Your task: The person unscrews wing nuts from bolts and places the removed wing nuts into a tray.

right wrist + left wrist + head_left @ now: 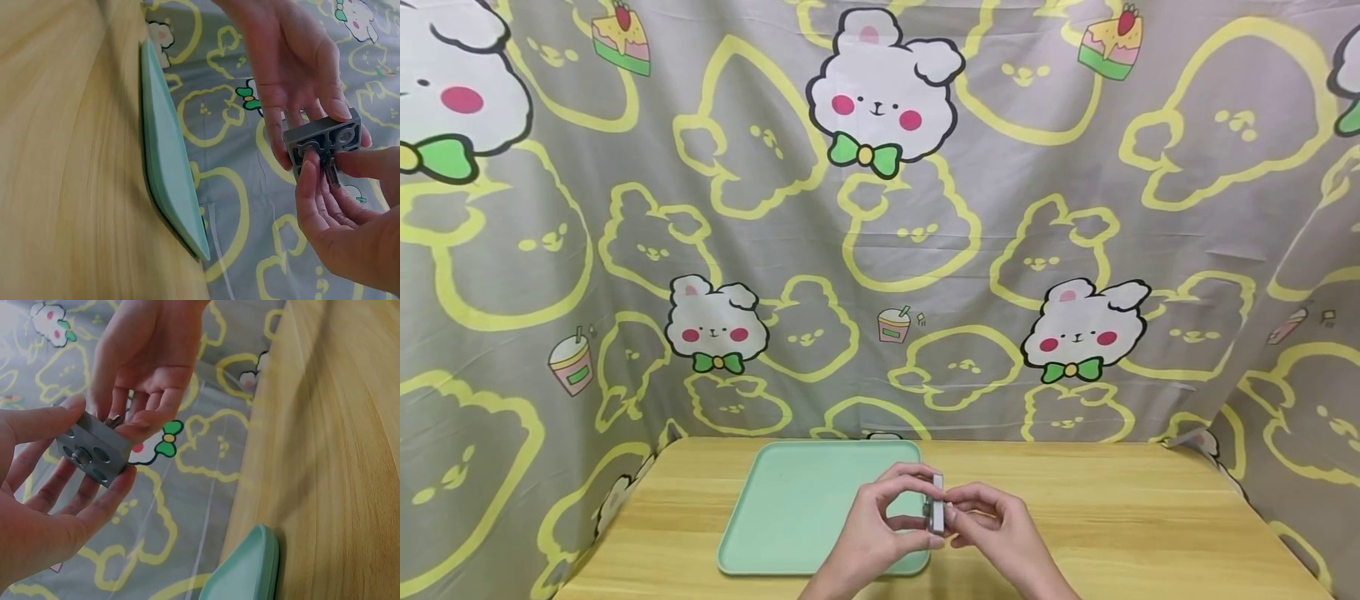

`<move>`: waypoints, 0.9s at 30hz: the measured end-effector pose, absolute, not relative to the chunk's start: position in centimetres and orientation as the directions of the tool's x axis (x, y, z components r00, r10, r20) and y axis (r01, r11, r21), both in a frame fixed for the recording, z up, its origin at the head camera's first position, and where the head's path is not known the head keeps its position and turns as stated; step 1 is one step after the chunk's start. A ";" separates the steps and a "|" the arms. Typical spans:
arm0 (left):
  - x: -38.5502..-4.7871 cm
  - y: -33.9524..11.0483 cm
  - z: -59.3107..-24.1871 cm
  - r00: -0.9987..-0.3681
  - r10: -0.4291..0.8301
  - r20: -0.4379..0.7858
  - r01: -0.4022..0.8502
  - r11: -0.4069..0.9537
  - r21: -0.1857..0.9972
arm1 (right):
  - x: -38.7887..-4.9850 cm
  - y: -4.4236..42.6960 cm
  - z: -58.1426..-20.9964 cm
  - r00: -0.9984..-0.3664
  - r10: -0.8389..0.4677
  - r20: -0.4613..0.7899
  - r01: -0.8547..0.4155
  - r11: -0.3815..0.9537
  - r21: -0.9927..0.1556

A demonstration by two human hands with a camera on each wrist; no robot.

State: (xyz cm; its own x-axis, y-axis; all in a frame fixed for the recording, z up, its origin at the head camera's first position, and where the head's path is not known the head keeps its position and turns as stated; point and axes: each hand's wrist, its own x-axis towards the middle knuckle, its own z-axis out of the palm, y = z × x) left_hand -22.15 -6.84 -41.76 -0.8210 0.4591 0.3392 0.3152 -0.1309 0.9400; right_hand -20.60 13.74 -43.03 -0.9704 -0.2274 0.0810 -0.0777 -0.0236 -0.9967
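Observation:
A grey rectangular block point(938, 518) with several round holes is held upright above the table. My left hand point(880, 518) grips it by its edges, thumb on one side and fingers on the other. A metal bolt point(333, 174) passes through the block's middle; its threaded end sticks out of the recessed face. In the left wrist view, the bolt's other end shows among the holes of the block point(94, 450). On the threaded side, my right hand point(1000, 525) pinches around the bolt, thumb and fingertips against the block. Fingers partly hide the bolt.
A light green tray point(805, 508) lies on the wooden table point(1120, 517), left of and behind the hands. A grey patterned curtain point(925, 250) hangs behind the table and along both sides.

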 end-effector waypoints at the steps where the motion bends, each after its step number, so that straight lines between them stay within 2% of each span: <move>1: -22.2 -6.9 -41.8 -0.821 0.460 0.338 0.313 -0.131 0.941 | -20.5 13.6 -43.0 -0.971 -0.214 0.105 -0.107 0.001 -0.994; 6: -22.3 -7.1 -41.7 -0.824 0.463 0.326 0.289 -0.151 0.945 | -19.9 12.9 -42.8 -0.954 -0.152 0.259 -0.279 0.133 -0.951; 9: -22.3 -7.3 -41.7 -0.827 0.462 0.320 0.275 -0.163 0.947 | -19.8 12.7 -43.0 -0.900 -0.155 0.407 -0.432 0.197 -0.880; 12: -22.3 -7.4 -41.6 -0.830 0.460 0.317 0.268 -0.170 0.948 | -20.0 12.8 -43.4 -0.784 -0.189 0.591 -0.620 0.279 -0.734; 15: -22.4 -7.5 -41.5 -0.829 0.460 0.317 0.264 -0.178 0.948 | -20.2 12.8 -43.8 -0.648 -0.227 0.727 -0.753 0.339 -0.564; 20: -22.4 -7.6 -41.4 -0.830 0.461 0.313 0.254 -0.187 0.949 | -20.7 12.8 -44.3 -0.464 -0.277 0.841 -0.864 0.349 -0.362; 22: -22.4 -7.6 -41.3 -0.832 0.460 0.310 0.251 -0.186 0.950 | -20.8 12.8 -44.4 -0.420 -0.289 0.860 -0.884 0.345 -0.315; 24: -22.4 -7.7 -41.4 -0.834 0.459 0.307 0.248 -0.185 0.951 | -20.9 12.8 -44.4 -0.402 -0.295 0.867 -0.891 0.343 -0.296; 27: -22.4 -7.7 -41.4 -0.834 0.461 0.304 0.243 -0.188 0.952 | -20.6 12.9 -44.2 -0.453 -0.287 0.844 -0.871 0.346 -0.349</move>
